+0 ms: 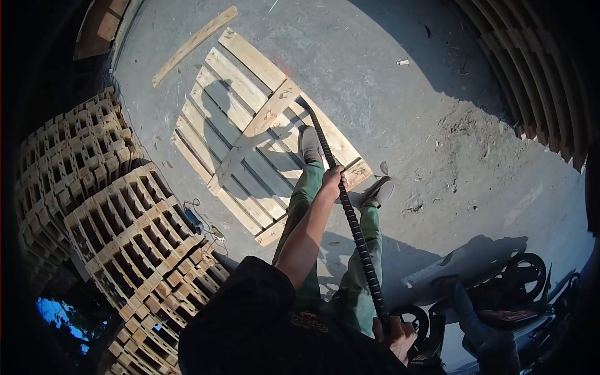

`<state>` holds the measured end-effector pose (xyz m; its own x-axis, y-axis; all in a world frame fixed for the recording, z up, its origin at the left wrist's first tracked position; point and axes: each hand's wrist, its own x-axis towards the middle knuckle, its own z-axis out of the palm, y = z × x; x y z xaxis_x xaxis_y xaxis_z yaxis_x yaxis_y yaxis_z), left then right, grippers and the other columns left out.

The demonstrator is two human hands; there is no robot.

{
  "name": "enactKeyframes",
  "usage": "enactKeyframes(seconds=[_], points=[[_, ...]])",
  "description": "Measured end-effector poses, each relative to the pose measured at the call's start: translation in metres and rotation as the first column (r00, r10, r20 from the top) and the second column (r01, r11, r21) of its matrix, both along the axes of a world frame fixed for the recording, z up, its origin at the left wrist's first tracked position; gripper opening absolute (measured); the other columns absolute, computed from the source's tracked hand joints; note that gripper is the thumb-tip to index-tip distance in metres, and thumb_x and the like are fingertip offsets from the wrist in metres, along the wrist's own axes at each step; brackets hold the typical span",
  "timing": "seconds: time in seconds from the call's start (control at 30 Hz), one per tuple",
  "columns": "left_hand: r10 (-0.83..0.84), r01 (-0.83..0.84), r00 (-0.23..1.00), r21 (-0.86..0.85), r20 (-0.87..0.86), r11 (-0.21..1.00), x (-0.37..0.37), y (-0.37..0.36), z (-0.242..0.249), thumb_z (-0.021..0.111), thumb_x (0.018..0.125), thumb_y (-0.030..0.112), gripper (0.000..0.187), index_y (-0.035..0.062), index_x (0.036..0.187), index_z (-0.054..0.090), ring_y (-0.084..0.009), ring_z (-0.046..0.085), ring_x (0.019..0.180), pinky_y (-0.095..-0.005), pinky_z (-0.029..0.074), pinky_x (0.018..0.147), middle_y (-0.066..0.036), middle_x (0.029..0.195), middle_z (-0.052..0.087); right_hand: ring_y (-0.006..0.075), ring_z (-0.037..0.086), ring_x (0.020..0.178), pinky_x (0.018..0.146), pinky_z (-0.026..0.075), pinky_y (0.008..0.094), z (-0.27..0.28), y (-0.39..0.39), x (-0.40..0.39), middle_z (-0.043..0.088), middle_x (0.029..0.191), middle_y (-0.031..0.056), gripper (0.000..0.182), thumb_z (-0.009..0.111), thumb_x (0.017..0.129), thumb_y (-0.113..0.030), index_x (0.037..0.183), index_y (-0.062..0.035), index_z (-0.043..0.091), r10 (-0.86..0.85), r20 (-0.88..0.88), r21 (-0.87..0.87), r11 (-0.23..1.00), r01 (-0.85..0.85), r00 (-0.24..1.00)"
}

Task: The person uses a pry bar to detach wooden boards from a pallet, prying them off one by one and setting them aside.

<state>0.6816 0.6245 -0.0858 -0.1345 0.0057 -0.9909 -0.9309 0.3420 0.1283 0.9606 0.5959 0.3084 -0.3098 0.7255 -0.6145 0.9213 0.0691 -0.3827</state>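
Observation:
A long black ribbed pry bar (pixel 355 228) slants across the view from lower right to upper middle. My left hand (pixel 333 180) is wrapped around its middle, arm stretched forward. Lower down, near my hip, my right hand (pixel 397 340) grips the bar's near end. The bar's far tip reaches the wooden pallet (pixel 265 119), overlapping a slat right beside the middle cross plank. This pallet lies flat on the concrete, with gaps between its slats. One of my shoes (pixel 308 144) is over the pallet's slats, and the other (pixel 380 190) is beside its corner.
A loose board (pixel 195 45) lies beyond the pallet. Tall pallet stacks (pixel 134 228) stand at left, with a cord and a small dark tool (pixel 192 219) beside them. More stacked wood (pixel 531 69) rises at upper right. Parked motorcycles (pixel 506 306) occupy the lower right.

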Motion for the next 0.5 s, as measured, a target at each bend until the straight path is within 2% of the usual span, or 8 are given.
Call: enactKeyframes(seconds=[0.07,0.13,0.17,0.2,0.3,0.4,0.5], points=[[-0.002,0.001,0.999,-0.023,-0.048,1.000,0.001,0.002,0.006,0.060,0.082,0.013,0.016,0.0107,0.073,0.047,-0.0074,0.039,0.040,-0.0233,0.036,0.035,0.003,0.056,0.043,0.0267,0.046,0.040,0.043,0.036,0.0402,0.013,0.014,-0.009,0.049,0.047,0.0069,0.029,0.075,0.062,-0.029,0.060,-0.0089,0.054,0.051,0.025,-0.048,0.998,-0.049,0.998],[-0.022,0.022,0.999,-0.029,-0.025,0.999,-0.010,0.004,0.013,0.060,0.082,0.013,0.017,0.0105,0.072,0.046,-0.0069,0.038,0.040,-0.0224,0.035,0.034,0.003,0.056,0.043,0.0250,0.055,0.050,0.049,0.046,0.0320,0.038,0.032,-0.040,0.065,0.078,0.0164,0.027,0.073,0.075,-0.022,0.091,-0.0035,0.062,0.143,0.026,-0.041,0.989,-0.142,0.989],[0.015,-0.015,1.000,-0.006,-0.002,1.000,-0.011,0.000,0.009,0.059,0.082,0.012,0.017,0.0100,0.072,0.046,-0.0070,0.038,0.040,-0.0223,0.035,0.034,0.002,0.056,0.042,0.0210,0.051,0.049,0.049,0.045,0.0310,0.032,0.017,-0.028,0.064,0.078,0.0181,0.030,0.072,0.076,-0.028,0.091,-0.0045,0.060,0.104,-0.056,-0.016,0.994,-0.105,0.993],[0.030,-0.030,0.999,0.000,0.019,1.000,-0.008,0.002,0.016,0.058,0.082,0.010,0.017,0.0096,0.072,0.045,-0.0080,0.038,0.040,-0.0236,0.035,0.034,0.002,0.055,0.042,0.0216,0.051,0.048,0.049,0.044,0.0318,0.030,0.014,-0.024,0.063,0.075,0.0172,0.029,0.072,0.075,-0.027,0.089,-0.0048,0.060,0.106,-0.065,-0.005,0.994,-0.107,0.992],[0.037,-0.035,0.999,-0.059,0.040,0.998,0.008,0.006,0.030,0.058,0.082,0.009,0.016,0.0067,0.072,0.044,-0.0115,0.039,0.039,-0.0274,0.035,0.035,-0.002,0.054,0.042,0.0233,0.050,0.046,0.047,0.042,0.0341,0.030,0.013,-0.023,0.059,0.068,0.0147,0.026,0.072,0.072,-0.026,0.081,-0.0057,0.058,0.147,0.001,0.024,0.989,-0.147,0.989],[-0.007,0.008,0.999,-0.014,0.040,1.000,-0.013,0.006,0.034,0.058,0.082,0.010,0.016,0.0052,0.073,0.046,-0.0115,0.040,0.039,-0.0288,0.036,0.034,-0.002,0.055,0.042,0.0250,0.049,0.044,0.046,0.040,0.0363,0.029,0.008,-0.030,0.056,0.061,0.0121,0.024,0.072,0.070,-0.024,0.074,-0.0066,0.056,0.181,0.041,0.066,0.981,-0.183,0.983],[-0.027,0.027,0.999,0.000,0.044,1.000,-0.049,0.008,0.028,0.059,0.085,0.013,0.016,0.0082,0.076,0.047,-0.0083,0.038,0.041,-0.0252,0.034,0.036,0.002,0.056,0.041,0.0267,0.047,0.042,0.044,0.037,0.0386,0.023,-0.007,-0.043,0.052,0.054,0.0095,0.024,0.073,0.067,-0.023,0.067,-0.0075,0.055,0.178,0.071,0.133,0.974,-0.186,0.981]])
